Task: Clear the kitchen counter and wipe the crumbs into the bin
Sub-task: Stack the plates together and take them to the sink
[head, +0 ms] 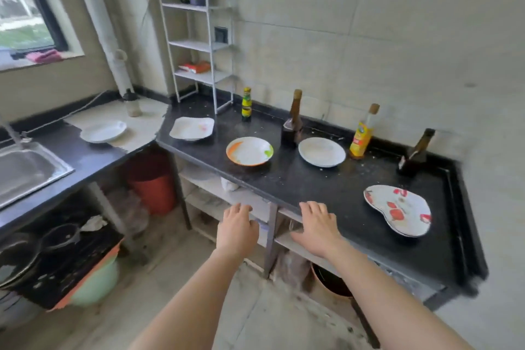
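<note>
Counter [312, 190]: black, flecked with pale crumbs [315, 131].
Square plate [192, 128]: white, faint orange-pink smudge.
Round plate [249, 151]: white centre, orange rim, one green patch.
Plain plate [322, 152]: white all over.
Curved plate [397, 210]: white with red blotches.
Small bottle [246, 104]: dark, yellow-green label and cap.
Tall bottle [292, 125]: dark brown, tan top.
Oil bottle [362, 136]: yellow, orange label.
Bucket [153, 185]: red-orange.
Rack [199, 45]: white.
Basin [96, 284]: pale green.
Cloth [44, 55] on the sill: pink.
</note>
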